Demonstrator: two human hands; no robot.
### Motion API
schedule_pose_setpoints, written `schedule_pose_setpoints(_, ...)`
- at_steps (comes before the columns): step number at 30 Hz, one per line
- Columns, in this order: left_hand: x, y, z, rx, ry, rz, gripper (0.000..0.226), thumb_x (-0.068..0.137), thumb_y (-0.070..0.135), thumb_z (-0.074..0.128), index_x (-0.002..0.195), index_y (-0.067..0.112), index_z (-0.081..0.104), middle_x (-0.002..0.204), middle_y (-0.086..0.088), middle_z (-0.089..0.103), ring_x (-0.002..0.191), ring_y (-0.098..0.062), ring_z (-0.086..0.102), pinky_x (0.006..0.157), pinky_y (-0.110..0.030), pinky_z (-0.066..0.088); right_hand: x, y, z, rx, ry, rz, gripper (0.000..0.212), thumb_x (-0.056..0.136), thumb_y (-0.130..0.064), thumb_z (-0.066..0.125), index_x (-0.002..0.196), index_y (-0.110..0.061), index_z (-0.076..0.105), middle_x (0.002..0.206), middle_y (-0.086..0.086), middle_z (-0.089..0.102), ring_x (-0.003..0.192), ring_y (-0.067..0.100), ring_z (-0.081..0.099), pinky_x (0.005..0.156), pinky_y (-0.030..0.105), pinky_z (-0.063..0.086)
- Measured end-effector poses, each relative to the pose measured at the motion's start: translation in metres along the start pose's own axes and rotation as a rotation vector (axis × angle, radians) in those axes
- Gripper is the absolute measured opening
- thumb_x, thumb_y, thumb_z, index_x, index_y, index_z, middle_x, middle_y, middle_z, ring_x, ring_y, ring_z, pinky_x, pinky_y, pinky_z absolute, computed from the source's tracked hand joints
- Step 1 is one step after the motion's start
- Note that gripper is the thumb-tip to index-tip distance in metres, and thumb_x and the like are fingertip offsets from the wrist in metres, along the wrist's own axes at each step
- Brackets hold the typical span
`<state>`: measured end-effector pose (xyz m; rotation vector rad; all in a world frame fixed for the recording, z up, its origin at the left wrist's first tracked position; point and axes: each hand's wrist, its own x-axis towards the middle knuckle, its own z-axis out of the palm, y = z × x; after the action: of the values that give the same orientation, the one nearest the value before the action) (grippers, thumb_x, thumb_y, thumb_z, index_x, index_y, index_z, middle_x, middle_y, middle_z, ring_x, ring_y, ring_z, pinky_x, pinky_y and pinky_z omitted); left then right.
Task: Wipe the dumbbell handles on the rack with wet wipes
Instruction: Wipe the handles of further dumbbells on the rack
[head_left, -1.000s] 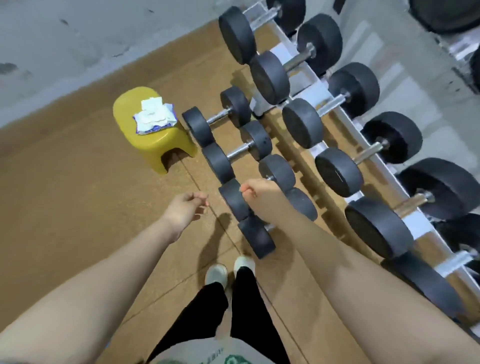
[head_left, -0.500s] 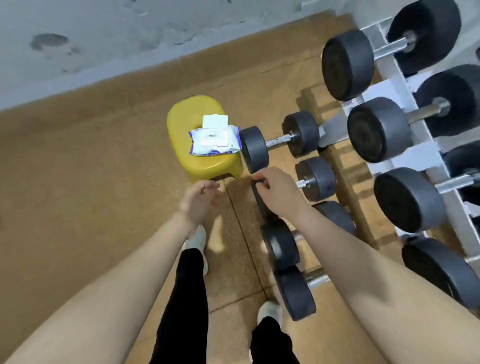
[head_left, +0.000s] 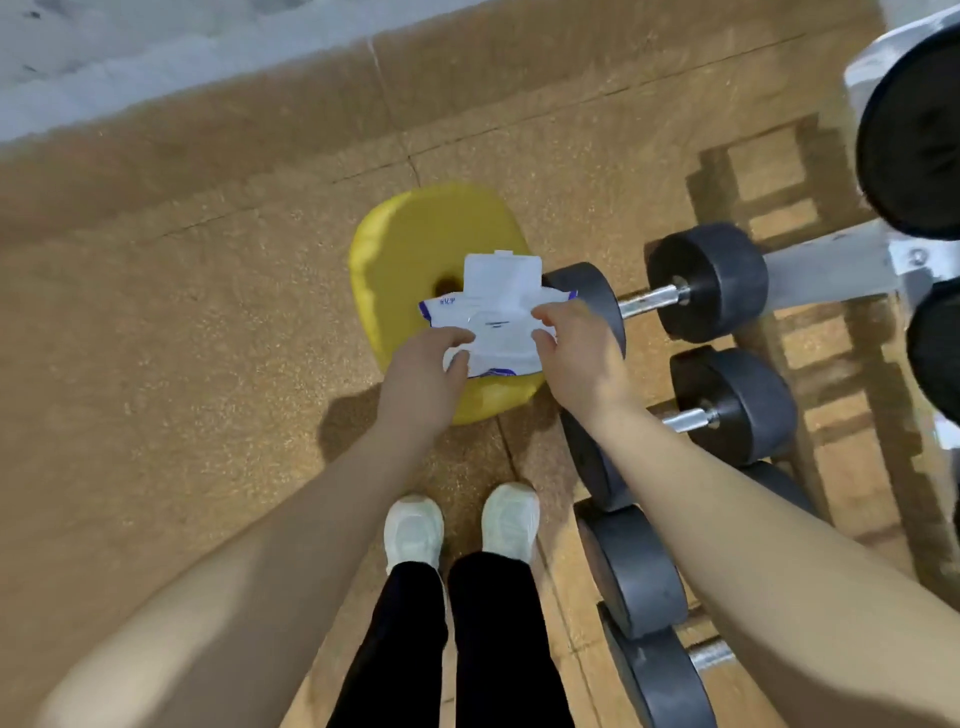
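A white and blue wet wipe pack (head_left: 496, 325) lies on a yellow stool (head_left: 415, 244) with its lid flap open and standing up. My left hand (head_left: 423, 366) holds the pack's lower left edge with thumb and fingers. My right hand (head_left: 576, 348) pinches its right edge between curled forefinger and thumb. Small black dumbbells with steel handles lie in a row just to the right: the nearest one (head_left: 709, 283) touches the stool, and another (head_left: 737, 408) lies below it, partly behind my right forearm.
The white dumbbell rack (head_left: 836, 270) with large black dumbbells (head_left: 914, 130) fills the right edge. More floor dumbbells (head_left: 639, 566) lie beside my white shoes (head_left: 415, 530). Brown cork-like flooring spreads to the left, up to a grey wall base (head_left: 156, 67).
I have stepped up to the stool. Both hands have moved forward from the floor dumbbells onto the wet wipe pack, which now sits right under them.
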<state>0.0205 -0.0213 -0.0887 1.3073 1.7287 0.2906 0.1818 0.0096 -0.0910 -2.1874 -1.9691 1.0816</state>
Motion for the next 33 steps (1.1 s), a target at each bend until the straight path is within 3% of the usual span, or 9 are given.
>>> schedule_pose_setpoints(2, 0.022, -0.016, 0.016, 0.067, 0.079, 0.067, 0.029, 0.094, 0.016, 0.052, 0.121, 0.011, 0.061, 0.124, -0.011, 0.054, 0.114, -0.029, 0.048, 0.088, -0.024, 0.032, 0.02, 0.01, 0.019, -0.016, 0.031, 0.022, 0.031, 0.097, -0.018, 0.047, 0.125, -0.01, 0.057, 0.127, 0.011, 0.052, 0.114, 0.025, 0.05, 0.089, 0.037, 0.044)
schedule_pose_setpoints(5, 0.039, -0.028, 0.037, 0.088, 0.118, 0.125, 0.031, 0.091, 0.02, 0.056, 0.12, 0.009, 0.062, 0.126, -0.017, 0.05, 0.116, -0.035, 0.044, 0.091, -0.037, 0.036, 0.03, 0.02, 0.037, -0.001, 0.069, 0.016, 0.032, 0.09, -0.02, 0.059, 0.119, -0.007, 0.061, 0.12, 0.013, 0.054, 0.11, 0.028, 0.05, 0.089, 0.039, 0.044)
schedule_pose_setpoints(9, 0.05, -0.032, 0.053, 0.093, 0.161, 0.155, 0.034, 0.085, 0.023, 0.06, 0.115, 0.009, 0.065, 0.121, -0.019, 0.05, 0.104, -0.037, 0.048, 0.087, -0.039, 0.039, 0.032, 0.028, 0.052, -0.034, 0.207, -0.158, 0.032, 0.074, -0.017, 0.073, 0.103, -0.006, 0.067, 0.099, 0.017, 0.061, 0.089, 0.039, 0.057, 0.072, 0.046, 0.049)
schedule_pose_setpoints(16, 0.056, -0.032, 0.061, 0.222, 0.222, 0.146, 0.029, 0.078, 0.017, 0.071, 0.106, 0.013, 0.066, 0.116, -0.018, 0.05, 0.1, -0.038, 0.048, 0.081, -0.041, 0.039, 0.044, 0.03, 0.054, -0.282, 0.238, -0.429, 0.032, 0.059, -0.015, 0.08, 0.087, -0.008, 0.067, 0.082, 0.012, 0.061, 0.07, 0.033, 0.06, 0.057, 0.032, 0.041)
schedule_pose_setpoints(20, 0.06, -0.034, 0.061, 0.212, 0.237, 0.121, 0.031, 0.076, 0.019, 0.073, 0.107, 0.014, 0.066, 0.118, -0.013, 0.05, 0.103, -0.034, 0.046, 0.084, -0.037, 0.036, 0.048, 0.033, 0.057, -0.442, 0.257, -0.526, 0.017, 0.064, -0.015, 0.075, 0.078, -0.011, 0.065, 0.073, 0.006, 0.06, 0.061, 0.027, 0.055, 0.055, 0.026, 0.025)
schedule_pose_setpoints(23, 0.063, -0.034, 0.059, 0.187, 0.225, 0.088, 0.033, 0.077, 0.022, 0.073, 0.108, 0.017, 0.065, 0.121, -0.009, 0.047, 0.107, -0.029, 0.042, 0.085, -0.03, 0.032, 0.052, 0.036, 0.058, -0.385, 0.239, -0.542, 0.009, 0.07, -0.017, 0.067, 0.074, -0.009, 0.063, 0.07, 0.008, 0.058, 0.058, 0.028, 0.054, 0.051, 0.026, 0.029)
schedule_pose_setpoints(25, 0.064, -0.033, 0.058, 0.162, 0.219, 0.083, 0.031, 0.078, 0.023, 0.071, 0.108, 0.018, 0.066, 0.121, -0.008, 0.046, 0.108, -0.026, 0.041, 0.085, -0.025, 0.028, 0.057, 0.034, 0.056, -0.352, 0.233, -0.54, 0.01, 0.073, -0.018, 0.062, 0.072, -0.008, 0.063, 0.067, 0.008, 0.057, 0.056, 0.028, 0.055, 0.046, 0.024, 0.031)
schedule_pose_setpoints(29, 0.067, -0.034, 0.057, 0.157, 0.213, 0.078, 0.024, 0.084, 0.027, 0.066, 0.106, 0.019, 0.067, 0.12, -0.008, 0.046, 0.109, -0.027, 0.04, 0.087, -0.028, 0.031, 0.064, 0.03, 0.055, -0.377, 0.264, -0.578, 0.011, 0.075, -0.015, 0.061, 0.066, -0.009, 0.06, 0.062, 0.006, 0.054, 0.052, 0.025, 0.054, 0.044, 0.02, 0.02)
schedule_pose_setpoints(33, 0.073, -0.03, 0.061, 0.162, 0.249, 0.111, 0.018, 0.083, 0.026, 0.067, 0.097, 0.015, 0.07, 0.117, -0.014, 0.047, 0.105, -0.032, 0.041, 0.087, -0.033, 0.033, 0.064, 0.033, 0.059, -0.377, 0.303, -0.574, 0.03, 0.084, -0.024, 0.04, 0.069, -0.008, 0.06, 0.065, 0.005, 0.056, 0.053, 0.022, 0.056, 0.042, 0.018, 0.018)
